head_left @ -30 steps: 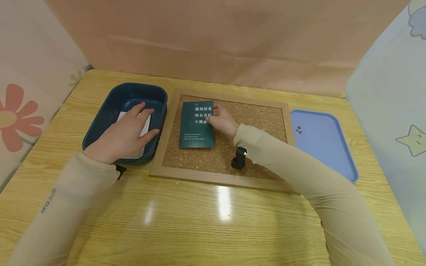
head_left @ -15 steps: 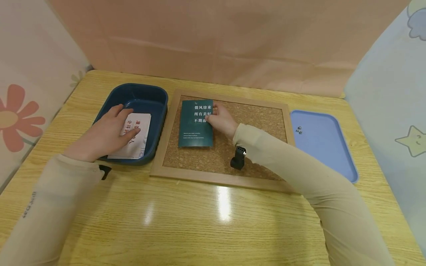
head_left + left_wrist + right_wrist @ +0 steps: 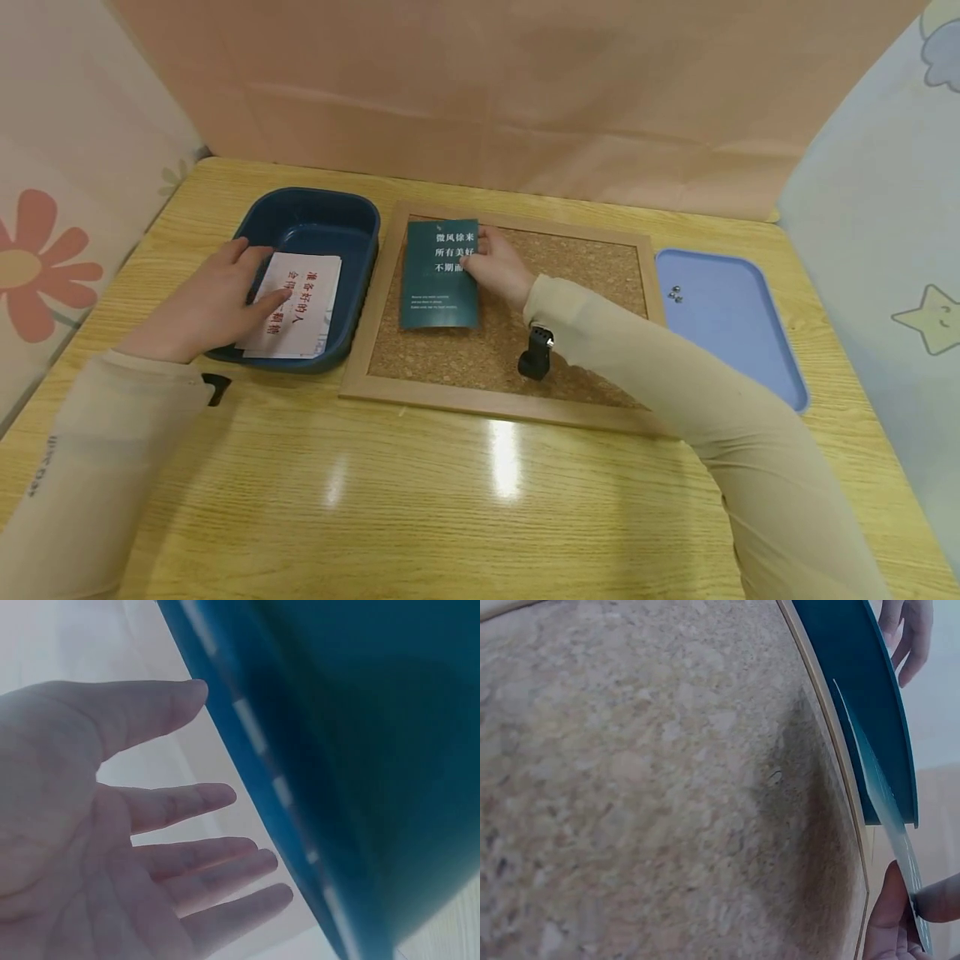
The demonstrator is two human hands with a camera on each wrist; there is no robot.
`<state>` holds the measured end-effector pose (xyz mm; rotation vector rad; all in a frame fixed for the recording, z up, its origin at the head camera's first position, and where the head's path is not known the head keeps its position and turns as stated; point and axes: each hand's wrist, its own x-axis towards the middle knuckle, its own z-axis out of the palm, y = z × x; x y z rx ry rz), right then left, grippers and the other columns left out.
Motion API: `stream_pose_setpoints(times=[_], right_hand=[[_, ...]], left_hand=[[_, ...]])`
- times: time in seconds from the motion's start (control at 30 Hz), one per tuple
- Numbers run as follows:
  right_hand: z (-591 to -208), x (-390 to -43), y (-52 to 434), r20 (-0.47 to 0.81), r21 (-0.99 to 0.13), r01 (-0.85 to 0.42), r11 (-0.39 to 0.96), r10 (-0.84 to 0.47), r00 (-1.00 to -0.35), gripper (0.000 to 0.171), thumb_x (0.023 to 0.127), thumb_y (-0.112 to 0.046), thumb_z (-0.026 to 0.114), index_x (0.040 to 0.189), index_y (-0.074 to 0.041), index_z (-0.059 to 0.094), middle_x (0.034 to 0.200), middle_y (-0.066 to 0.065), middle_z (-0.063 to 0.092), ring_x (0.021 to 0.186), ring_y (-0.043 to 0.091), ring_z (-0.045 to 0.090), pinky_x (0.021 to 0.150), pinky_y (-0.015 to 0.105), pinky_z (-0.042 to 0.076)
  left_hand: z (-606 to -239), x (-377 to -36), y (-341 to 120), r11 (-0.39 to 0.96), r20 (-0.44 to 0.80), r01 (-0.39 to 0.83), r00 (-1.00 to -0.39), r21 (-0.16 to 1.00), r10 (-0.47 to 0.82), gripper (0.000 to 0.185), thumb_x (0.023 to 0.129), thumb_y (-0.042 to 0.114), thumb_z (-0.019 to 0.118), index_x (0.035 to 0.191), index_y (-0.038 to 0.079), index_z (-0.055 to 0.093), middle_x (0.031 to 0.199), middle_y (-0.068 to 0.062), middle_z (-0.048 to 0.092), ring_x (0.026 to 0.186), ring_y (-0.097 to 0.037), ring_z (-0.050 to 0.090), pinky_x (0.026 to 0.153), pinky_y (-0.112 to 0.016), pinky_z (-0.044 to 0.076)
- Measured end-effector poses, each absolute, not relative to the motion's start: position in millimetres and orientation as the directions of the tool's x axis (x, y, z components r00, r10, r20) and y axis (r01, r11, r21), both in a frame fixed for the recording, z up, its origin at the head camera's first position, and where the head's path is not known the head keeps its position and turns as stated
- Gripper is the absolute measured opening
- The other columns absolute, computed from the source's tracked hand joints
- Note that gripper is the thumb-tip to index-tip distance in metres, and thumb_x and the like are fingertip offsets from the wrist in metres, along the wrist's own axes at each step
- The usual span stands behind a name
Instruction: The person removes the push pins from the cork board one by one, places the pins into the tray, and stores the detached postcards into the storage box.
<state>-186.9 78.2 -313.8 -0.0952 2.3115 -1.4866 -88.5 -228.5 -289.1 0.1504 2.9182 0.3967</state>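
Between thumb and fingers, my right hand (image 3: 501, 267) pinches a dark green card (image 3: 441, 283) with white writing by its right edge. In the right wrist view the card (image 3: 885, 799) is seen nearly edge-on, raised off the cork board (image 3: 570, 333). My left hand (image 3: 210, 308) is over the left side of a dark blue bin (image 3: 367, 250), fingers extended and holding nothing. White cards (image 3: 311, 312) with red writing lie in the bin, partly hidden by that hand. The left wrist view has the palm and spread fingers (image 3: 225, 907) beside the bin's rim.
A light blue tray (image 3: 735, 325) stands right of the wood-framed board, with several small metal pieces (image 3: 675, 293) near its left edge. The wooden table (image 3: 420, 517) runs along the front. Walls close in the back, left and right sides.
My left hand has moved left across the bin, uncovering more of the white cards. The green card in my right hand has shifted slightly toward the back and left.
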Motion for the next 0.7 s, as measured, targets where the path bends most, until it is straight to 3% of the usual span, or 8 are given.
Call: stream_pose_setpoints(times=[0.17, 0.4, 0.7], right_hand=[[-309, -186, 76, -0.272, -0.891, 0.133, 0.435, -0.275, -0.922, 0.047, 0.094, -0.003, 0.05, 0.139, -0.003, 0.036, 0.134, 0.018, 0.05, 0.114, 0.028, 0.057, 0.09, 0.039, 0.049], [-304, -186, 71, -0.254, -0.907, 0.126, 0.401, -0.284, -0.925, 0.045, 0.092, 0.001, 0.05, 0.136, -0.001, 0.038, 0.131, 0.019, 0.052, 0.111, 0.029, 0.058, 0.087, 0.037, 0.05], [-299, -184, 65, -0.259, -0.889, 0.117, 0.442, -0.276, -0.926, 0.048, 0.093, -0.002, 0.052, 0.139, -0.005, 0.038, 0.132, 0.016, 0.053, 0.114, 0.026, 0.058, 0.086, 0.036, 0.049]], left_hand=[[-292, -88, -237, 0.962, -0.176, 0.05, -0.979, 0.268, 0.1, 0.075, 0.092, 0.025, 0.061, 0.141, -0.018, 0.023, 0.14, -0.047, 0.021, 0.126, -0.06, 0.026, 0.103, -0.069, 0.026], [-292, -87, -247, 0.947, -0.282, -0.062, -0.959, 0.314, 0.031, 0.101, 0.086, 0.018, 0.068, 0.148, -0.011, -0.005, 0.143, -0.047, 0.009, 0.127, -0.061, 0.022, 0.101, -0.07, 0.026], [-292, -87, -253, 0.963, -0.325, -0.091, -0.946, 0.253, -0.004, 0.096, 0.087, 0.011, 0.064, 0.147, -0.012, -0.006, 0.136, -0.051, 0.021, 0.12, -0.062, 0.03, 0.097, -0.07, 0.031]])
